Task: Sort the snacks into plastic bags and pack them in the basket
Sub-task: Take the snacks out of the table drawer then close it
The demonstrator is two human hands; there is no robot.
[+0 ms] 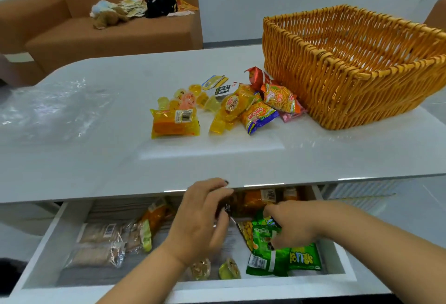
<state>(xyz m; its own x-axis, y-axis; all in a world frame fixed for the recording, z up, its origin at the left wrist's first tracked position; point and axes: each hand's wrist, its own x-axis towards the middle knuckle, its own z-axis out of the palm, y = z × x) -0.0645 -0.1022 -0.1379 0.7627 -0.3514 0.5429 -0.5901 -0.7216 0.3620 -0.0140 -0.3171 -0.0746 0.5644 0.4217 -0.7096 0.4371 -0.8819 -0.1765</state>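
Observation:
An open white drawer (43,250) under the table holds snacks. My left hand (200,221) reaches into its middle, fingers closed around a small dark packet (226,208). My right hand (289,229) grips green snack packets (268,245) at the drawer's right. More green packets (304,259), jelly cups (229,268), biscuit packs (96,245) and orange packets (154,217) lie inside. On the white table (96,164), a pile of snacks (241,108) and a yellow cake pack (175,123) sit beside the empty wicker basket (350,67). Clear plastic bags (53,110) lie at the table's left.
A brown sofa (108,36) stands behind the table with a plush toy (108,15), papers and a black item (160,3) on it. The drawer's front edge (241,289) is close to my body.

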